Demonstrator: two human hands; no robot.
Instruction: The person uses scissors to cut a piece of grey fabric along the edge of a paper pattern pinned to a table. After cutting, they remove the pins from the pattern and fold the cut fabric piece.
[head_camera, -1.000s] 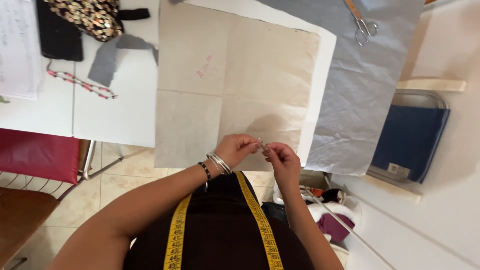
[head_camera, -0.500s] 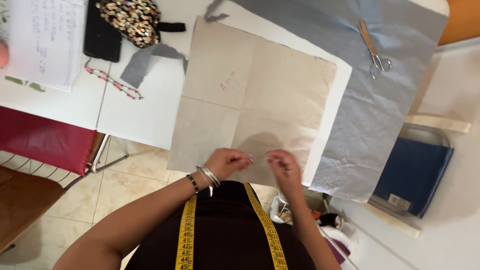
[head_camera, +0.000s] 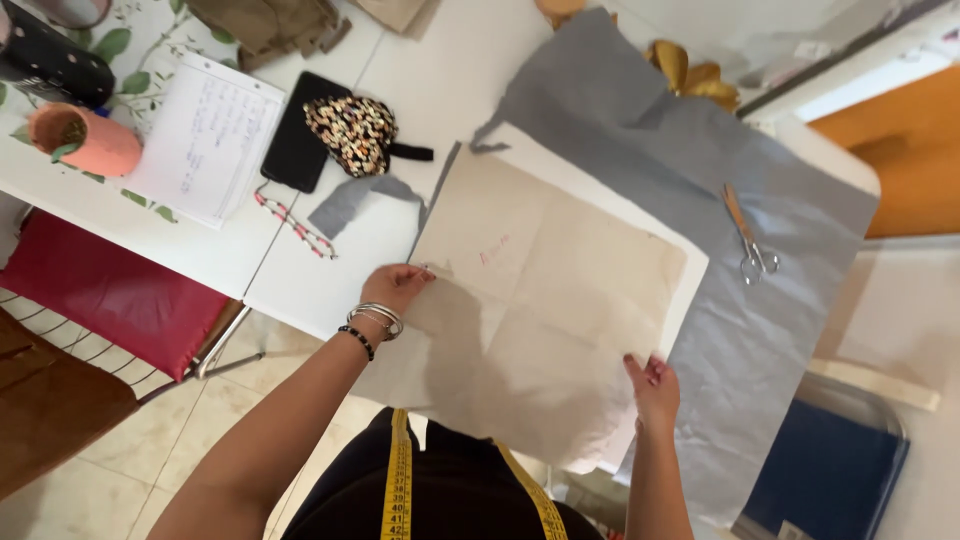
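left hand (head_camera: 392, 287) pinches left edge of beige paper pattern (head_camera: 545, 300), fingers closed on it. right hand (head_camera: 652, 385) grips its lower right edge. pattern lies on grey fabric (head_camera: 650, 140), scissors (head_camera: 748, 240) just right of pattern.

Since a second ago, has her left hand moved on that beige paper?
Yes. The left hand has moved from the beige paper's near edge, beside the right hand, out to its left edge, towards the beaded strap.

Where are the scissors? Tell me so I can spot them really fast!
Find the big grey cloth spread over the white table. The scissors lie on its right side, just past the tan paper sheet. They are the only shiny metal thing there, with an orange-brown blade end and silver finger loops.
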